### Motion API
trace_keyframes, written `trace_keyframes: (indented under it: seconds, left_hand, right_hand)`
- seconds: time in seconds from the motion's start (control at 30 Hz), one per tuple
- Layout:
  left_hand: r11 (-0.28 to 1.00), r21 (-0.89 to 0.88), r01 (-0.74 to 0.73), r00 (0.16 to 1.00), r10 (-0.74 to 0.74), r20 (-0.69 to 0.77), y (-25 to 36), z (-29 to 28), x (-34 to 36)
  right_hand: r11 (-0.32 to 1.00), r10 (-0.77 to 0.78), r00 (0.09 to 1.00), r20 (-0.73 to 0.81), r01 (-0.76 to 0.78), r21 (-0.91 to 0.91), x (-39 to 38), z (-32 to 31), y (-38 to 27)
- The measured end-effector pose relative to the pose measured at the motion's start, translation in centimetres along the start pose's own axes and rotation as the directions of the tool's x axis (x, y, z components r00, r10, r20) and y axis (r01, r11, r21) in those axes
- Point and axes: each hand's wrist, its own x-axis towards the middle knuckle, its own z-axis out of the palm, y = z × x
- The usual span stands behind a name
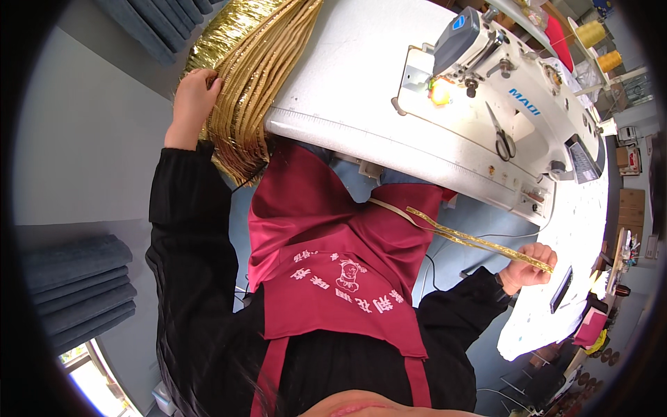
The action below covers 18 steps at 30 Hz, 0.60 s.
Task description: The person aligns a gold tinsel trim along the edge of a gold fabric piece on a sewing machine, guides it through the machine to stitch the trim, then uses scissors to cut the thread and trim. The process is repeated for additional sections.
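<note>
My left hand (pixel 194 101) is at the table's left end, its fingers curled onto the outer edge of a shiny gold bundle (pixel 253 76). This bundle looks like many layered strips of metallic trim, and it drapes over the table edge. Out to the right, my right hand (pixel 528 270) is closed around a narrow gold ribbon (pixel 479 241). The ribbon stretches from my fist back over my lap, its other end lying near the red apron (pixel 333 243). A paler thin strip (pixel 391 210) lies on the apron beside it.
A white sewing machine (pixel 528 97) with its lamp lit stands on the white table (pixel 347 90). Black-handled scissors (pixel 501 135) lie next to its base. Yellow thread cones (pixel 590 33) stand at the upper right. A dark flat device (pixel 561 290) rests on the white surface near my right hand.
</note>
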Motion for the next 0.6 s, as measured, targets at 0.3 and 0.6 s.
trace_keyframes:
  seconds: [0.3,0.6]
  left_hand:
    - [0.991,0.071,0.112,0.986,-0.120,0.115,0.4,-0.1,0.9]
    - [0.982,-0.182,-0.048,0.987,0.018,-0.161,2.8,-7.7,3.7]
  right_hand:
    - [0.946,0.297,0.951,0.087,-0.281,-0.160,-0.8,1.9,7.8]
    - [0.838,0.512,0.851,0.118,-0.464,-0.287,-1.3,4.7,12.2]
